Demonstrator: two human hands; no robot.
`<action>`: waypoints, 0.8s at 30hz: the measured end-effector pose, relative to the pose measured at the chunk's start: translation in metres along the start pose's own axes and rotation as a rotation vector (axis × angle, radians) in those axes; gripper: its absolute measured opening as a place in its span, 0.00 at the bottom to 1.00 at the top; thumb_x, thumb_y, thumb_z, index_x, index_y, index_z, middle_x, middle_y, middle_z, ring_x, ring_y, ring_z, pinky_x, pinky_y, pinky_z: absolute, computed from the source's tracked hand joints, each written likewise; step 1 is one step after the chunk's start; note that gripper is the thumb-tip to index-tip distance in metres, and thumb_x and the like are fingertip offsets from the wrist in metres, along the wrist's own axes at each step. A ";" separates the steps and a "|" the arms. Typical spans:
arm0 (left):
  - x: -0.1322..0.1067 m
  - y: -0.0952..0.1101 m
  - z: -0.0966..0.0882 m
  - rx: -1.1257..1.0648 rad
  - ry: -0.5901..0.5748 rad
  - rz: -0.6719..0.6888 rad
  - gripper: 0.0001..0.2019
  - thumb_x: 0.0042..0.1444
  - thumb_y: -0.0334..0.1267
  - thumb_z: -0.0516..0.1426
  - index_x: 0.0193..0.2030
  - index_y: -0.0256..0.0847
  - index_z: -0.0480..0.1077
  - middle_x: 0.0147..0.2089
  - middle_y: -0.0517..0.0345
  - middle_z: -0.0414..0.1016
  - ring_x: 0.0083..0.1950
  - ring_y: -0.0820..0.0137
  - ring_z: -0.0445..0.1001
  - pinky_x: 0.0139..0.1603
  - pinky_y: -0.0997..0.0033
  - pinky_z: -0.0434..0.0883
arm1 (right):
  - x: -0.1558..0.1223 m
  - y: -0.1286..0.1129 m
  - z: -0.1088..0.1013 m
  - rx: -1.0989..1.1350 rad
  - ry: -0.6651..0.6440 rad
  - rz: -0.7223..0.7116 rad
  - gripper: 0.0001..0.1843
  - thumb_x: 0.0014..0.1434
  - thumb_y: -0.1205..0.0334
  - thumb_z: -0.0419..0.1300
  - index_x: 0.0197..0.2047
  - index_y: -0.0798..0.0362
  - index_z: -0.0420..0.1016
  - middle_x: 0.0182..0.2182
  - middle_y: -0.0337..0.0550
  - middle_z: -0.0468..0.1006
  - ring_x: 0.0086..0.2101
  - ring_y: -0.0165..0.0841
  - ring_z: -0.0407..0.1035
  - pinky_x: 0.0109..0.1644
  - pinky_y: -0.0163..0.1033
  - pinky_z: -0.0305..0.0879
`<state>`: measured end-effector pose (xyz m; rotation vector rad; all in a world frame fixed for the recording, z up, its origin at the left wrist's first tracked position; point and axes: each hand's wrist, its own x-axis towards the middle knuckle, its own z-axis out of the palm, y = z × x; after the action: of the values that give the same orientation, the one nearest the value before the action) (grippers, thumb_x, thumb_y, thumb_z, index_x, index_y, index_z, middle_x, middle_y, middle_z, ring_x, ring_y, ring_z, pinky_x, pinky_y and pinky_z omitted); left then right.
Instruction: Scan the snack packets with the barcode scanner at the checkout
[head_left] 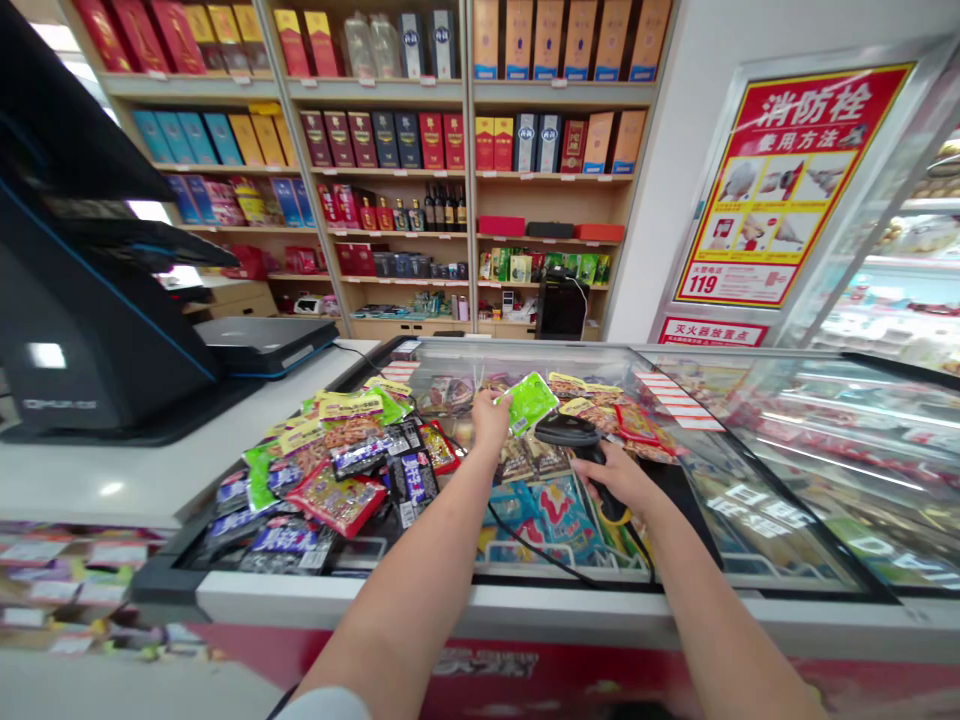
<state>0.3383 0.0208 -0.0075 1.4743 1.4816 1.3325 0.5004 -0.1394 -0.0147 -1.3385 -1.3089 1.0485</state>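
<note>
Left hand: the left hand [489,420] is closed in a pinch on one corner of the green packet [531,400] and holds it up above the glass top [757,480].
Right hand: the right hand [622,478] is wrapped around the grip of the scanner [568,432], whose dark head sits just beneath the packet.
Green packet: small, flat, glossy film in bright green; it looks thin and limp, hanging at a tilt from the fingers.
Scanner: hard black plastic with a rounded head and a yellow patch low on the grip. A thin black cable [525,548] trails off it across the glass.
Snack pile: the snack pile [337,470] is a loose heap of shiny foil and film sachets, red, green, yellow and dark blue, lying left of both hands near the white worktop [112,480].
Risk, grip: a corner pinch on slick film looks weak, so the packet could slip and drop among the others.
Risk, glare: the crinkled, reflective wrap might throw light back and spoil a read.
Risk, cable: the cable could snag a sachet and drag it.
Risk, pile: the sachets are heaped on smooth glass, so a nudge could send some sliding off the edge.
</note>
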 end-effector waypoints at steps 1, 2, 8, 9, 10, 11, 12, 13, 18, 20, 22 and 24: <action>0.000 0.001 -0.002 0.012 0.000 0.003 0.03 0.51 0.34 0.62 0.30 0.39 0.71 0.30 0.58 0.76 0.35 0.68 0.74 0.41 0.69 0.69 | 0.001 0.000 0.000 -0.001 -0.001 0.002 0.19 0.51 0.48 0.68 0.27 0.51 0.65 0.13 0.33 0.68 0.14 0.28 0.60 0.20 0.35 0.60; 0.000 0.002 -0.006 0.026 0.001 0.008 0.03 0.51 0.34 0.62 0.30 0.39 0.72 0.31 0.57 0.76 0.36 0.67 0.75 0.42 0.69 0.69 | 0.002 0.001 0.000 -0.002 0.002 0.003 0.19 0.52 0.47 0.68 0.27 0.51 0.65 0.13 0.33 0.68 0.14 0.28 0.61 0.20 0.35 0.60; 0.016 0.011 -0.053 0.108 0.084 0.022 0.02 0.52 0.34 0.61 0.31 0.40 0.72 0.32 0.55 0.77 0.37 0.66 0.75 0.43 0.69 0.69 | 0.013 -0.001 0.006 -0.001 0.005 -0.019 0.20 0.52 0.46 0.66 0.26 0.51 0.65 0.13 0.33 0.67 0.14 0.28 0.61 0.21 0.36 0.61; 0.021 0.012 -0.064 0.125 0.112 0.033 0.02 0.52 0.34 0.60 0.31 0.40 0.72 0.32 0.56 0.77 0.38 0.66 0.75 0.43 0.68 0.69 | 0.015 -0.003 0.009 0.001 0.000 -0.024 0.20 0.51 0.46 0.67 0.26 0.50 0.65 0.13 0.33 0.67 0.14 0.28 0.61 0.21 0.36 0.61; 0.026 0.013 -0.077 0.143 0.142 0.046 0.02 0.52 0.35 0.60 0.31 0.41 0.72 0.33 0.56 0.78 0.38 0.66 0.76 0.44 0.68 0.69 | 0.017 -0.006 0.013 0.001 -0.002 -0.029 0.20 0.49 0.46 0.68 0.26 0.50 0.65 0.14 0.33 0.67 0.14 0.28 0.61 0.21 0.36 0.60; 0.032 0.013 -0.090 0.163 0.173 0.061 0.02 0.52 0.36 0.60 0.31 0.41 0.71 0.33 0.56 0.78 0.39 0.65 0.76 0.44 0.68 0.69 | 0.019 -0.009 0.017 -0.001 -0.003 -0.034 0.21 0.47 0.46 0.68 0.27 0.50 0.65 0.14 0.33 0.68 0.14 0.28 0.61 0.21 0.36 0.60; 0.037 0.012 -0.103 0.183 0.204 0.072 0.02 0.52 0.36 0.60 0.31 0.41 0.71 0.34 0.55 0.78 0.40 0.65 0.76 0.45 0.68 0.69 | 0.021 -0.012 0.022 -0.004 -0.003 -0.038 0.21 0.46 0.46 0.69 0.27 0.50 0.65 0.15 0.32 0.68 0.14 0.28 0.61 0.21 0.36 0.60; 0.043 0.011 -0.118 0.206 0.234 0.079 0.02 0.52 0.36 0.59 0.32 0.41 0.72 0.35 0.55 0.78 0.41 0.64 0.76 0.46 0.67 0.69 | 0.023 -0.016 0.028 -0.009 -0.005 -0.045 0.21 0.45 0.46 0.69 0.27 0.50 0.65 0.14 0.32 0.68 0.14 0.27 0.61 0.21 0.36 0.60; 0.071 -0.002 -0.192 0.339 0.361 0.039 0.05 0.54 0.38 0.57 0.36 0.41 0.73 0.40 0.50 0.80 0.45 0.60 0.76 0.49 0.63 0.69 | 0.036 -0.030 0.058 -0.008 -0.058 -0.097 0.21 0.44 0.46 0.69 0.28 0.50 0.64 0.13 0.32 0.68 0.14 0.28 0.61 0.20 0.35 0.59; 0.080 -0.008 -0.218 0.387 0.395 -0.001 0.07 0.54 0.38 0.57 0.38 0.41 0.73 0.42 0.48 0.80 0.48 0.58 0.76 0.51 0.62 0.69 | 0.042 -0.032 0.069 0.003 -0.068 -0.105 0.21 0.43 0.47 0.69 0.28 0.50 0.64 0.15 0.31 0.68 0.14 0.28 0.61 0.20 0.35 0.59; 0.086 -0.015 -0.237 0.434 0.406 -0.044 0.09 0.53 0.37 0.57 0.41 0.41 0.73 0.43 0.45 0.80 0.50 0.55 0.75 0.52 0.58 0.68 | 0.046 -0.033 0.077 0.002 -0.068 -0.108 0.21 0.43 0.47 0.70 0.28 0.50 0.65 0.15 0.31 0.68 0.14 0.28 0.61 0.20 0.35 0.59; 0.090 -0.020 -0.247 0.505 0.371 -0.081 0.11 0.51 0.34 0.58 0.43 0.43 0.74 0.46 0.44 0.79 0.52 0.52 0.74 0.54 0.53 0.67 | 0.050 -0.032 0.081 -0.003 -0.063 -0.106 0.20 0.43 0.48 0.70 0.28 0.50 0.65 0.14 0.32 0.68 0.14 0.28 0.61 0.20 0.35 0.60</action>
<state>0.0862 0.0588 0.0594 1.4903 2.2202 1.2876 0.4182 -0.0856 0.0049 -1.2330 -1.4132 1.0226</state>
